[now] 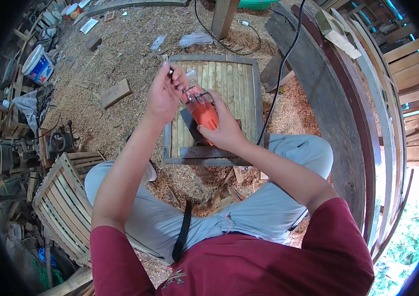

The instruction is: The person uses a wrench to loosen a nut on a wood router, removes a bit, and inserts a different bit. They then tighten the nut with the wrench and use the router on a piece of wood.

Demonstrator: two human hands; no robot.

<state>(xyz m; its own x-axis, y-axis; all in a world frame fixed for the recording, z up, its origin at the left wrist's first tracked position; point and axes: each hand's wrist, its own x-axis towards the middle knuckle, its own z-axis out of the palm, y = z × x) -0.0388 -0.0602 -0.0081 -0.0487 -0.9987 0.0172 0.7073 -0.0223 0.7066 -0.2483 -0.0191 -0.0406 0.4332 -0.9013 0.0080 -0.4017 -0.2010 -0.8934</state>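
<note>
My right hand [226, 126] is wrapped round the orange body of a trim router [204, 114], which is tilted, with its clear plastic base pointing up and away from me. Just beyond that base, my left hand [166, 93] pinches a small dark piece [170, 71] between its fingers; its exact kind is too small to make out. Below both hands lies a slatted wooden panel [229, 81] with a darker frame. A dark flat piece [189, 123] on the panel is partly hidden behind the router.
Wood shavings cover the ground, where a loose wooden block [116, 93] lies at left. A black cable [284, 59] runs down on the right beside long boards [318, 84]. Another slatted panel [61, 207] leans near my left knee. A white bucket [37, 64] stands far left.
</note>
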